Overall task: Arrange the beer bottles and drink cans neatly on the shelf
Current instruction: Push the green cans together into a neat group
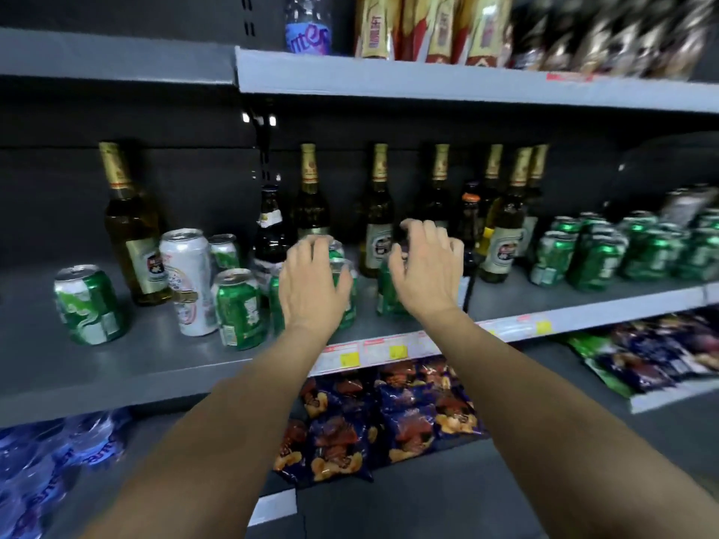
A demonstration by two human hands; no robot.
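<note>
While both arms are extended over the shelf (116, 363), a green can (344, 282) is gripped by the left hand (311, 282) at centre. A second can (385, 289), at 3 o'clock of it, is covered by the right hand (428, 266); grip state cannot be told. Bottles (377, 212) are ranged at 12 o'clock.

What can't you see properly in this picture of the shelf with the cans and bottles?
- Head view: the left hand covers most of the green can behind it; whether it grips is unclear.
- The right hand hides another green can.
- The packets on the top shelf are blurred and cut off by the top edge.
- Price tags are too small to read.
</note>
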